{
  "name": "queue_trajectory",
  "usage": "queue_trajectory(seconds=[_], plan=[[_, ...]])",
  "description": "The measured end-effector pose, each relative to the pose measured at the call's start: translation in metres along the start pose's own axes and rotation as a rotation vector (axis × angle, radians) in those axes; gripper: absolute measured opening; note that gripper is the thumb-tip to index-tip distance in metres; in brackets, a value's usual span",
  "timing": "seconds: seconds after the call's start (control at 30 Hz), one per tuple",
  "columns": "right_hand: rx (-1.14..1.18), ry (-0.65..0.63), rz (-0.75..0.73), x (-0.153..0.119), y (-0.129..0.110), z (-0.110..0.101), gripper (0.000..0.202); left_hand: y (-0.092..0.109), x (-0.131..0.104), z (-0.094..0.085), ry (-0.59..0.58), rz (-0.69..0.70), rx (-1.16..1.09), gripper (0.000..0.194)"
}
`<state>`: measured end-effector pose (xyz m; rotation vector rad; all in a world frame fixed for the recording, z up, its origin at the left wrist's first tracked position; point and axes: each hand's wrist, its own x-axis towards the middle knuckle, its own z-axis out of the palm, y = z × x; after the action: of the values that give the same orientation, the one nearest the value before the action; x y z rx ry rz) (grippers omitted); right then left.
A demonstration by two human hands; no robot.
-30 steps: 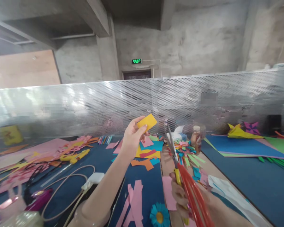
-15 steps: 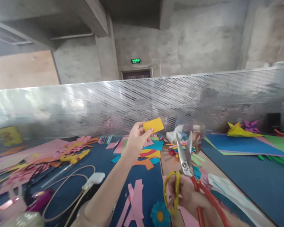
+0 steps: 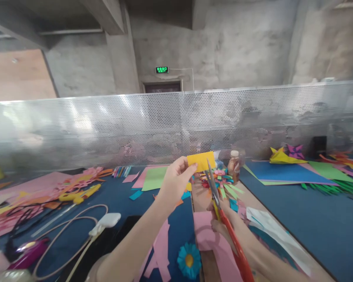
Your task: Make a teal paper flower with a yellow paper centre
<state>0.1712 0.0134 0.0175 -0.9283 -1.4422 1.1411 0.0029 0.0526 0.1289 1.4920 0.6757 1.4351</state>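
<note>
Between thumb and fingers, my left hand pinches a small rectangle of yellow paper by its left end, held up above the table. My right hand grips scissors with one yellow and one red handle. Their blades point up and reach the paper's right part at its lower edge. The blades stand close together, and I cannot tell whether they bite into the paper. Below the hands lie a blue paper flower with a yellow centre and pink paper strips.
A brown bottle stands behind the scissors, near coloured paper scraps. At left lie a yellow glue gun, a white charger with its cable, and pink paper. Blue sheets are at right. A perforated metal screen closes the back.
The scissors have swung from wide open to nearly closed and moved left to the paper. The yellow paper has shifted slightly right. My view has turned a little right.
</note>
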Motion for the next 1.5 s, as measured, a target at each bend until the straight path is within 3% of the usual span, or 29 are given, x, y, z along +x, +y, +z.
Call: queue_trajectory(seconds=[0.33,0.53,0.73,0.9,1.1,1.5], plan=[[-0.111,0.071,-0.009,0.000,-0.012,0.019,0.021,-0.012,-0.006,0.011,-0.053,-0.058,0.062,0.007],[0.041,0.030,0.064,-0.005,-0.030,0.024,0.029,-0.014,-0.008,0.010,-0.102,-0.059,0.089,0.009],[-0.111,0.166,0.163,-0.009,-0.043,0.028,0.029,-0.014,-0.009,0.011,-0.113,-0.071,0.106,0.008],[-0.066,0.070,0.124,-0.007,-0.042,0.028,0.029,-0.017,-0.008,0.012,-0.098,-0.076,0.114,0.008],[-0.102,0.110,0.130,-0.006,-0.041,0.029,0.028,-0.017,-0.009,0.011,-0.100,-0.078,0.115,0.008],[-0.196,0.134,0.040,-0.002,-0.014,0.020,0.017,-0.023,-0.007,0.011,-0.099,-0.046,0.116,0.009]])
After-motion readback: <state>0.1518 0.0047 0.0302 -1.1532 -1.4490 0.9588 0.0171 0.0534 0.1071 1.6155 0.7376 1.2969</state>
